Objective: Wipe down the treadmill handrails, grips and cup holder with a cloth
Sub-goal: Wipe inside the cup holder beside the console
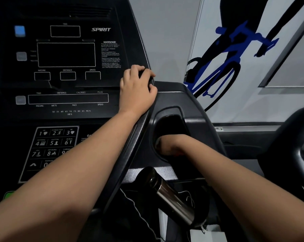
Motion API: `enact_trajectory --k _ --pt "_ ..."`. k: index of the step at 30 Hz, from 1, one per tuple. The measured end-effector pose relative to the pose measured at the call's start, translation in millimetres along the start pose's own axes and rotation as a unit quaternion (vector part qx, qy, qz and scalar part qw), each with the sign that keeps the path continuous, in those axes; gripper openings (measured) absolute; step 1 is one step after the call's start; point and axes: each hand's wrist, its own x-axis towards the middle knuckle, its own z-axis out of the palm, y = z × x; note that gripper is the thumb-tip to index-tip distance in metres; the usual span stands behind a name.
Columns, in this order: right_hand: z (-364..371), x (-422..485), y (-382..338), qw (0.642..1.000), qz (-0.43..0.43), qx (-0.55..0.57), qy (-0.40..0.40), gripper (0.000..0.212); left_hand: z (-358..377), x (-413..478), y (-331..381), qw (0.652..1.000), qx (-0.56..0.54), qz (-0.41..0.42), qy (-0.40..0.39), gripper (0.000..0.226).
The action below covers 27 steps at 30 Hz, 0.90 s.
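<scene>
The black treadmill console (65,55) fills the left of the view. My left hand (137,89) lies on its right edge, fingers curled over the rim. To the right is the dark cup holder (198,123), a deep pocket in the black side panel. My right hand (168,145) reaches down into it; only the wrist and the back of the hand show, and the fingers are hidden inside. No cloth shows in the view. Below the cup holder a shiny metal grip (174,198) on the handrail slants down to the right.
A keypad with numbered program buttons (55,144) sits under my left forearm. A thin cord (137,206) hangs below the console. Another black machine (294,142) stands at the right edge. A wall with a blue cyclist graphic (222,67) is behind.
</scene>
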Motion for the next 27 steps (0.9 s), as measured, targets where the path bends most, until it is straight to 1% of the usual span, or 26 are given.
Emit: enact_trajectory --k 1,3,4,5,6,8,9,10,11,15,18,19,21,23,24,26,27 --pt "-0.5 4.2 2.3 1.000 -0.001 -0.027 0.011 0.030 -0.7 -0.5 -0.9 1.000 -0.004 0.000 -0.001 0.029" --pt "0.3 7.9 3.4 0.991 0.012 -0.125 0.040 0.045 -1.6 -1.9 -2.3 1.000 -0.010 -0.002 -0.005 0.031" --pt "2.1 8.2 3.9 0.983 0.024 -0.170 0.057 0.049 -2.0 -2.1 -2.4 1.000 -0.012 -0.002 -0.008 0.031" --pt "3.7 9.4 4.2 0.975 0.023 -0.206 0.077 0.046 -2.3 -2.3 -2.2 1.000 -0.013 -0.002 -0.008 0.032" --pt "5.0 9.9 5.0 0.970 0.015 -0.214 0.116 0.041 -2.6 -2.7 -1.7 1.000 -0.013 -0.002 -0.007 0.032" --pt "7.6 17.7 9.6 0.960 -0.011 -0.188 0.205 0.037 -2.2 -1.7 -0.7 1.000 -0.014 -0.002 -0.006 0.032" --pt "8.4 20.4 12.7 0.956 -0.025 -0.182 0.228 0.036 -1.8 -1.2 -0.6 1.000 -0.014 -0.002 -0.006 0.031" --pt "7.2 22.9 14.5 0.955 -0.030 -0.179 0.234 0.035 -1.5 -0.3 -1.1 1.000 -0.015 -0.003 -0.004 0.031" --pt "5.4 23.9 14.1 0.955 -0.026 -0.191 0.227 0.034 -1.4 1.0 -2.0 1.000 -0.016 -0.004 0.000 0.030" --pt "5.2 19.3 8.0 0.954 0.017 -0.266 0.141 0.036 -1.5 1.9 -2.0 0.999 -0.030 -0.012 0.003 0.029" --pt "2.9 8.0 6.6 0.949 0.010 -0.297 0.106 0.042 -1.9 2.1 -1.1 1.000 -0.028 -0.012 0.002 0.029" --pt "2.5 4.7 6.3 0.953 0.012 -0.287 0.094 0.043 -1.9 2.2 -1.0 1.000 -0.026 -0.013 0.002 0.029" --pt "2.7 7.8 4.8 0.974 0.024 -0.216 0.070 0.045 -1.8 2.1 -1.0 1.000 -0.017 -0.015 0.002 0.029" --pt "6.0 9.6 3.4 0.991 0.040 -0.112 0.058 0.052 -0.8 1.2 -0.2 1.000 -0.009 -0.013 0.003 0.028" --pt "7.8 7.4 4.3 0.996 0.043 -0.047 0.068 0.056 -0.3 0.8 0.3 1.000 -0.005 -0.009 0.003 0.028" --pt "10.6 5.5 9.6 0.990 0.029 0.094 0.103 0.055 0.1 1.3 0.9 1.000 -0.001 -0.004 0.005 0.028" --pt "11.6 3.8 12.1 0.978 0.012 0.170 0.124 0.051 0.0 1.5 0.9 1.000 0.001 -0.005 0.006 0.028"
